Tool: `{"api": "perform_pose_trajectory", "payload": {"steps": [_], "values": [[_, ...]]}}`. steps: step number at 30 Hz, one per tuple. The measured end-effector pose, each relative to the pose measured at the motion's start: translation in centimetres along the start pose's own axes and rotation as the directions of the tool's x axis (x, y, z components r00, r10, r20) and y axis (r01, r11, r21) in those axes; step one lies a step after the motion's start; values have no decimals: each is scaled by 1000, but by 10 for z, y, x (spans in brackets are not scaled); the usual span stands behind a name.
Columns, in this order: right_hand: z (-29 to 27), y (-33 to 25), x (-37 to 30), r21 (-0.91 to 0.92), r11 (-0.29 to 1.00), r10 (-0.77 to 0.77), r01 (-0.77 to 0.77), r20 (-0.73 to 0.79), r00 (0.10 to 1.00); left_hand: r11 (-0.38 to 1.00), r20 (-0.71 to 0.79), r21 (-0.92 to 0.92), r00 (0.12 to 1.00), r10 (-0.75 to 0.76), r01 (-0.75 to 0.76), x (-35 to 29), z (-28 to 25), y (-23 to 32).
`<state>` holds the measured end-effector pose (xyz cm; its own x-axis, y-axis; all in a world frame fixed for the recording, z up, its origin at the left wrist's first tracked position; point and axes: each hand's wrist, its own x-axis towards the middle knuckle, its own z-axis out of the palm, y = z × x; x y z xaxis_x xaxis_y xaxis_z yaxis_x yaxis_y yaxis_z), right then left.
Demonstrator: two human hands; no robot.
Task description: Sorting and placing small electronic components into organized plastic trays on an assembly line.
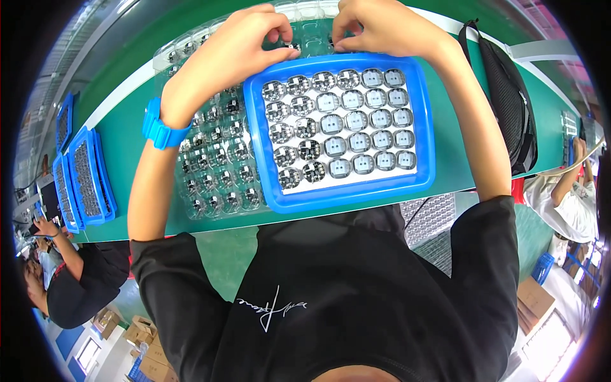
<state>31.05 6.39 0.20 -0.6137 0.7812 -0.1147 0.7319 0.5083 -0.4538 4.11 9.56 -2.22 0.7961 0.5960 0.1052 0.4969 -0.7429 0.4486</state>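
Observation:
Beyond the far edge of the blue tray (254, 137), both my hands are over a clear plastic blister tray (315, 46). My left hand (254, 39) is closed, its thumb and fingertips pinching a small circuit board (293, 46). Opposite it, my right hand (382, 27) is also closed, thumb and fingers together; a dark bit shows at the tips, too small to name. Inside the blue tray stand rows of round grey housings (361, 141). Round circuit boards (309, 149) with dark and white parts fill its left columns and most of its far row.
Another clear blister tray (219, 156) of circuit boards lies left of the blue tray. Farther left are stacked blue trays (89, 175) of small parts. A black backpack (509, 95) lies on the right of the green table (137, 172). Other people sit at both sides.

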Motion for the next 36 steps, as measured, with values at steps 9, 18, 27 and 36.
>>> {"api": "perform_pose_trajectory", "payload": {"steps": [9,18,27,36], "values": [[12,-23,-56,125,881,-310,457,-577,755,998,-104,-16,993,-58,56,-12,-21,57],[38,-68,-86,10,993,-106,121,-415,904,977,-229,-90,959,169,-193,-50,13,85],[43,-68,-81,-88,989,-147,121,-438,887,977,-183,-61,964,192,-206,-50,19,86],[40,-69,-80,-120,986,-150,112,-387,910,983,-160,-14,971,180,-184,-46,25,91]]}}
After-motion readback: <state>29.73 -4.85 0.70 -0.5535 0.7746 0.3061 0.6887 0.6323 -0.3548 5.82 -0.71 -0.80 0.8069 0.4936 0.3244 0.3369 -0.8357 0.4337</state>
